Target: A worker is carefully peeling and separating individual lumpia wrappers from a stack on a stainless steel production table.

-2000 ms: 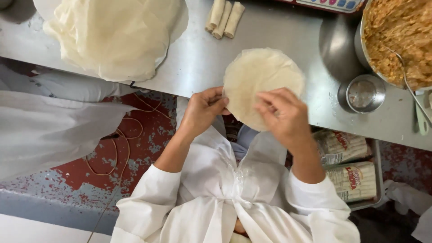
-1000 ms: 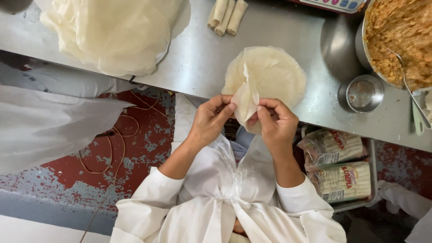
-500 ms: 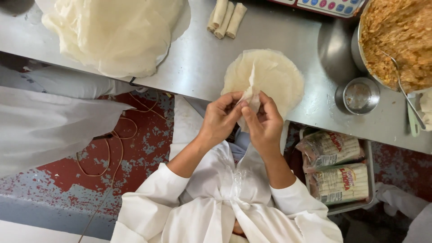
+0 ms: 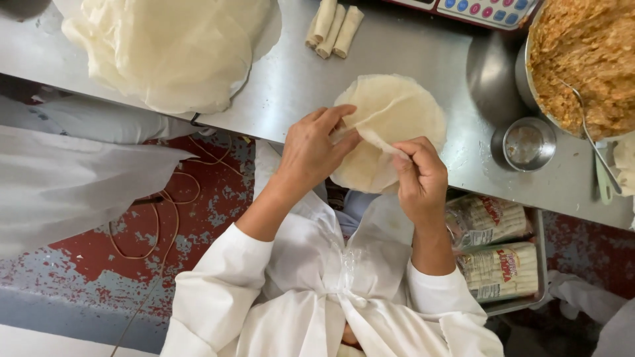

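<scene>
Both hands have pulled apart a little, and the thin sheet now opens wider. Left hand [image 4: 316,149] and right hand [image 4: 418,175] each pinch the top sheet [image 4: 370,135], peeling it off the round wrapper stack [image 4: 403,109] at the counter's [image 4: 278,79] near edge. Peeling seems half done; next calls for slow, soft pulling.

I have one view only, from the camera worn on the head. It looks almost straight down over the white-sleeved arms onto the near edge of the steel table [image 4: 423,46], close enough that both hands fill the middle. The floor [image 4: 198,218] shows below the table edge. No second view overlaps it.
</scene>
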